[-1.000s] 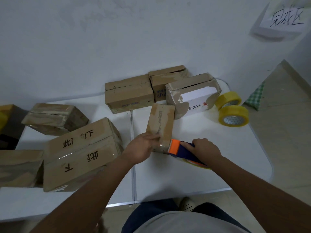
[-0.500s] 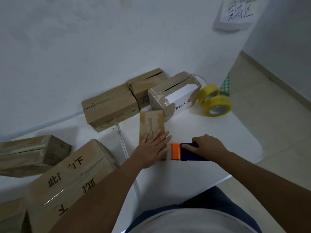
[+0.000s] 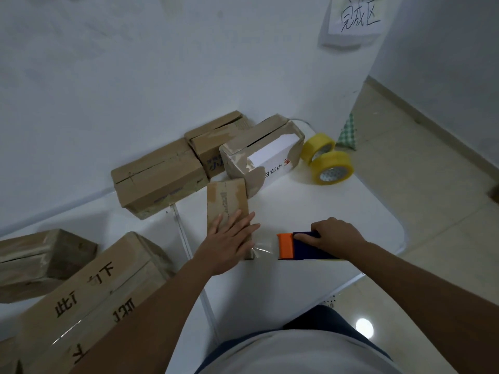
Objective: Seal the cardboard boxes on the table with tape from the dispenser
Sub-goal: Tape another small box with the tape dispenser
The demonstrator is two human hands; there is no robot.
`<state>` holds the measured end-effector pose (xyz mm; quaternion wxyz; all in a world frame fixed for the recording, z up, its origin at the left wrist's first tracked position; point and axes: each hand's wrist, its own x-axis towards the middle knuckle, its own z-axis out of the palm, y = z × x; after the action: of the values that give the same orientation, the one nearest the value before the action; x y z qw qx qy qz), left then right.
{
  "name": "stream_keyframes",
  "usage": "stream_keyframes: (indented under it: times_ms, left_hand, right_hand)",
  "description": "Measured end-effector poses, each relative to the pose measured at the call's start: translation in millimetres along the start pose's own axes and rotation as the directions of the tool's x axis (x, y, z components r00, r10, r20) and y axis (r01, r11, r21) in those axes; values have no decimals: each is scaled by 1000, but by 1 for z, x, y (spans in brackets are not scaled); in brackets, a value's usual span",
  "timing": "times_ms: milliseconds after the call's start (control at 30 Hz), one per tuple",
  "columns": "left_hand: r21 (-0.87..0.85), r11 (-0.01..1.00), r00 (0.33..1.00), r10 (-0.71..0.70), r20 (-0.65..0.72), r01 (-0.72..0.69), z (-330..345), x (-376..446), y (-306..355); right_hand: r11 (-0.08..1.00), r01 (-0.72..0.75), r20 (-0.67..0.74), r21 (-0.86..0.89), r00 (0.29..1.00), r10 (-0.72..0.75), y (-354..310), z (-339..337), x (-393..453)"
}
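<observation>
Your left hand (image 3: 229, 241) lay on the small box (image 3: 226, 203); the tape dispenser (image 3: 299, 245) sat right of it, tape rolls (image 3: 328, 163) behind.

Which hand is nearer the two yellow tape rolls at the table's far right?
Right. The right hand, gripping the blue-and-orange tape dispenser, sits below the yellow tape rolls; the left hand lies flat on the small cardboard box, farther left.
</observation>
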<state>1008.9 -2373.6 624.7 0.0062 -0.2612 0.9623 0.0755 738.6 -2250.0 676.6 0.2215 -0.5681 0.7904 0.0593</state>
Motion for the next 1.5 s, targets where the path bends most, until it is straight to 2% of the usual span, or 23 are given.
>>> stream_keyframes:
  times_ms: [133, 233, 300, 500, 600, 767, 900, 1033, 1133, 1167, 1233, 1267, 1300, 1333, 1367, 1400, 1433, 1500]
  left_hand:
    - [-194, 976, 994, -81, 70, 93, -14, 12, 9]
    - [-285, 937, 979, -205, 25, 203, -16, 20, 15]
    - [-324, 920, 970, -242, -25, 221, -9, 19, 15]
    - [-337, 917, 967, -248, -64, 213, -3, 17, 16]
    - [-336, 923, 970, -227, -81, 188, -1, 15, 16]
    - [-293, 937, 970, -226, -93, 190, -3, 14, 17]
    - [-291, 939, 971, -218, -96, 182, -5, 16, 19]
    - [-328, 919, 970, -243, -28, 221, -8, 15, 20]
    - [-342, 902, 958, -285, -8, 265, -11, 13, 22]
    - [-351, 894, 954, -299, 0, 280, -11, 13, 24]
    - [-364, 880, 945, -327, 1, 305, -11, 12, 25]
    - [-369, 875, 941, -339, -3, 314, -11, 12, 26]
    - [-372, 871, 937, -348, -5, 321, -11, 11, 27]
    - [-373, 869, 936, -352, -6, 324, -11, 11, 27]
    - [-371, 870, 937, -350, -3, 324, -12, 10, 27]
    - [-365, 874, 940, -342, 3, 319, -12, 10, 26]
    - [-355, 882, 945, -328, 8, 309, -11, 10, 25]
    - [-329, 905, 958, -286, -6, 268, -10, 8, 23]
  right_hand:
    - [998, 10, 49, 58, 999, -13, 0, -4, 5]
    - [995, 16, 129, 97, 991, -29, 4, -11, 5]
    - [995, 27, 158, 97, 987, -42, 5, -15, 4]
    - [996, 23, 55, -91, 998, -19, -17, -12, 0]
    - [995, 16, 38, -101, 999, -12, -29, -3, 4]
    - [979, -173, 78, -112, 980, 182, 10, -4, 22]
    - [961, -277, -1, 12, 961, 277, 25, 0, 31]
    - [974, -149, -115, 172, 979, 170, -14, 34, 44]
    - [960, -146, -60, 241, 985, 165, -25, 52, 47]
    - [959, -137, -97, 248, 981, 165, -25, 56, 47]
    - [946, -66, -259, 317, 954, 153, -30, 65, 45]
    - [902, -23, -305, 432, 937, 170, -36, 65, 41]
    - [811, 18, -278, 584, 944, 179, -46, 61, 36]
    - [653, -5, -154, 757, 970, 186, -58, 56, 29]
    - [434, -116, 47, 893, 985, 165, -70, 52, 22]
    - [229, -249, 228, 941, 967, 116, -80, 49, 17]
    - [100, -328, 323, 939, 944, 69, -85, 49, 14]
    - [74, -302, 298, 950, 953, 63, -88, 52, 12]
